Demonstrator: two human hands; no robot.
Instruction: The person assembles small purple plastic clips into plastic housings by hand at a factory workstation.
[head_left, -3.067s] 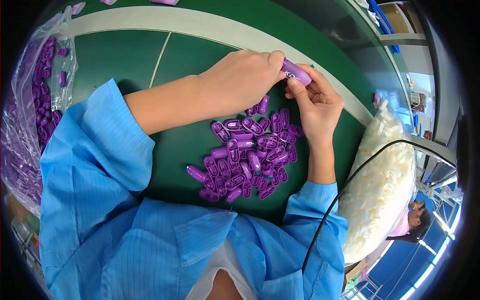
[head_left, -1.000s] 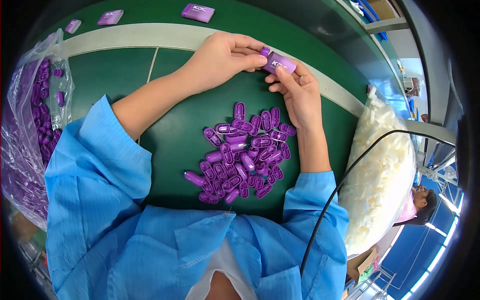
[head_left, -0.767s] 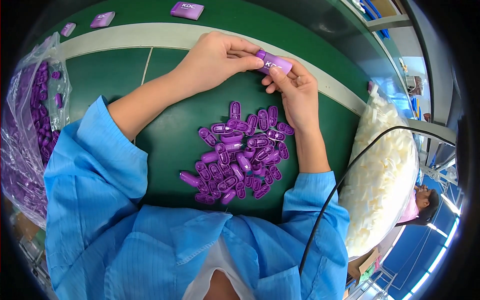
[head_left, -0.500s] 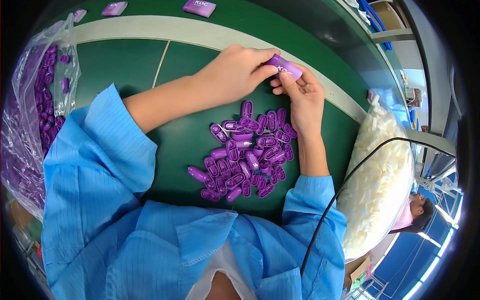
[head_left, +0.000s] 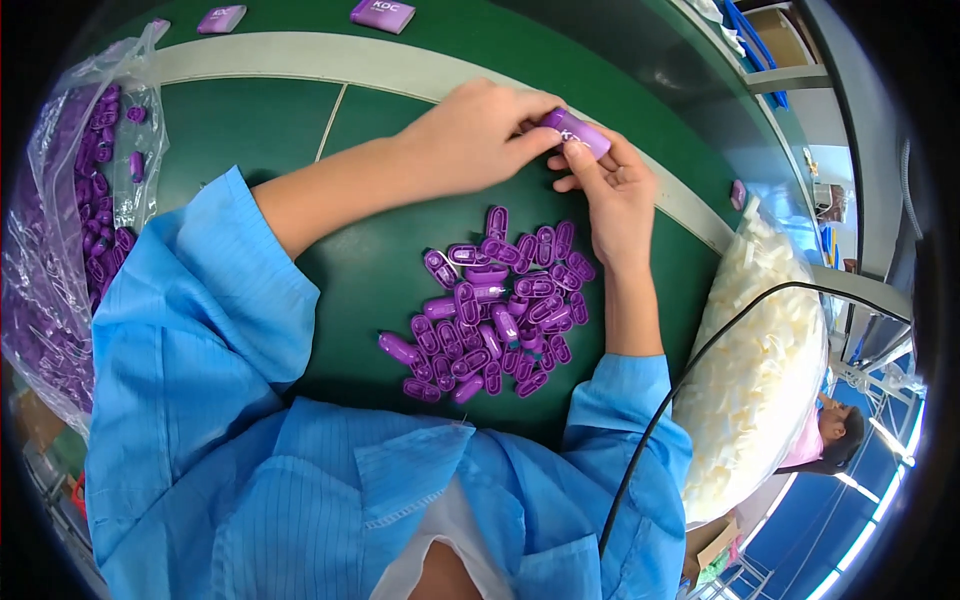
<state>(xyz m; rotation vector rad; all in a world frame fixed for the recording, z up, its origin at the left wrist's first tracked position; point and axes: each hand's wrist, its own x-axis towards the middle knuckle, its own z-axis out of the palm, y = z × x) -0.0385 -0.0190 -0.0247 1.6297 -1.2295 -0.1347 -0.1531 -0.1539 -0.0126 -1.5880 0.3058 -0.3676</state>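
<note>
Both hands are raised at the far side of the green table, joined on a small flat light-purple plastic case (head_left: 586, 138) with white print. My left hand (head_left: 485, 135) pinches its left end, where a darker purple cap (head_left: 553, 121) shows partly behind the fingers. My right hand (head_left: 622, 195) grips the case's body between thumb and fingers. Whether the cap sits fully on the case cannot be seen. Below the hands lies a loose pile of dark-purple oval caps (head_left: 466, 303), some with the hollow side up, others lying on their sides.
A clear plastic bag (head_left: 60, 270) of purple caps lies at the left. On the right stands a bulging bag of cream-white pieces (head_left: 752, 370), a black cable (head_left: 660, 400) in front. Purple cases (head_left: 383, 14) rest on the green belt (head_left: 520, 50) beyond the pale rail (head_left: 270, 55). A person (head_left: 835, 435) sits far right.
The cases on the far belt have slid a little to the left. Both hands keep hold of the purple case and have shifted slightly to the right in the picture.
</note>
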